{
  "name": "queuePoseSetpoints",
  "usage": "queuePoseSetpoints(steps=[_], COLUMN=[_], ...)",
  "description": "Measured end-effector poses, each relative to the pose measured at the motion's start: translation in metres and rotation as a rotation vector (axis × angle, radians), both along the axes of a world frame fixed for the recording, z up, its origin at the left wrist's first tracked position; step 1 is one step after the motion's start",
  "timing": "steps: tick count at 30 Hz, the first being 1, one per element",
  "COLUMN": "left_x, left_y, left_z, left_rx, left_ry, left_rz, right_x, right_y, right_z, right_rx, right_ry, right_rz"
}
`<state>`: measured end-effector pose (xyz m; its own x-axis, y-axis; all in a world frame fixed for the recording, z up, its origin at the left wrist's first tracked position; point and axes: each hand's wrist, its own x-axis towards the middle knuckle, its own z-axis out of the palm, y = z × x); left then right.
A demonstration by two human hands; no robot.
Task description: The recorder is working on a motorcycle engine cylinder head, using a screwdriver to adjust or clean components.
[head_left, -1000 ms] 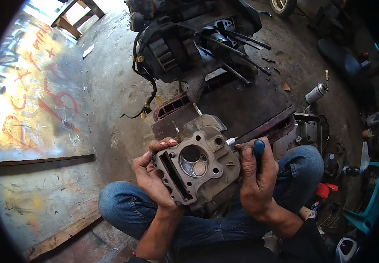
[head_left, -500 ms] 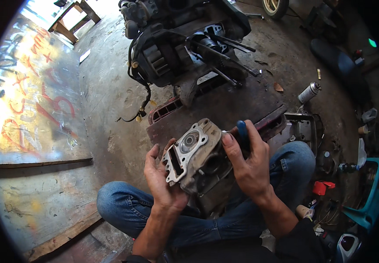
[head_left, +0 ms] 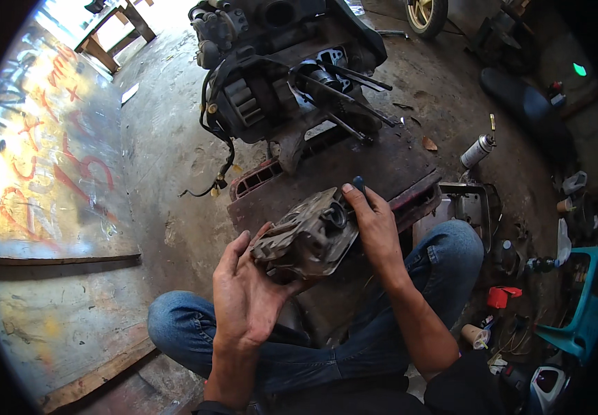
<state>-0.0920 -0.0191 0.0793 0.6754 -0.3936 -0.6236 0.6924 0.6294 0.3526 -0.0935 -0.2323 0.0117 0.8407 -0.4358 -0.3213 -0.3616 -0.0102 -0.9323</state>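
Between my two hands I hold a grimy metal cylinder head (head_left: 302, 235), tilted, with its side and ports turned up. My left hand (head_left: 247, 297) cradles it from the left, thumb up at its edge. My right hand (head_left: 375, 235) grips its right end; a small blue handle (head_left: 359, 183) shows behind my fingers. Beyond them a dark engine (head_left: 257, 90) with exposed studs (head_left: 372, 111) rests on a dark, reddish-edged platform (head_left: 340, 173).
My knees frame the work. A graffiti-marked board (head_left: 57, 166) is at left. At right are a spray can (head_left: 477, 152), a metal casing (head_left: 472, 204), a red object (head_left: 498, 296), a teal plastic stool (head_left: 576, 297) and a black seat (head_left: 520, 111). A wheel (head_left: 423, 14) stands behind.
The cylinder head has turned over from its flat gasket face to its side and moved up, away from me. Both my hands have moved with it, still holding on.
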Motion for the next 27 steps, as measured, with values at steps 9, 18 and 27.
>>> queuePoseSetpoints(steps=[9, 18, 27], left_x=[0.005, 0.011, 0.034], left_y=[0.009, 0.009, 0.006], left_z=[0.02, -0.023, -0.039], left_rx=[0.388, 1.183, 1.54], left_ry=[-0.3, -0.744, -0.824], left_rz=[-0.26, -0.221, -0.208], right_x=[0.008, 0.008, 0.017], right_y=[-0.014, -0.011, 0.004], right_z=[-0.051, -0.072, -0.018], right_rx=[-0.026, -0.235, -0.648], right_ry=[-0.03, 0.012, -0.031], right_rz=[0.139, 0.422, 0.347])
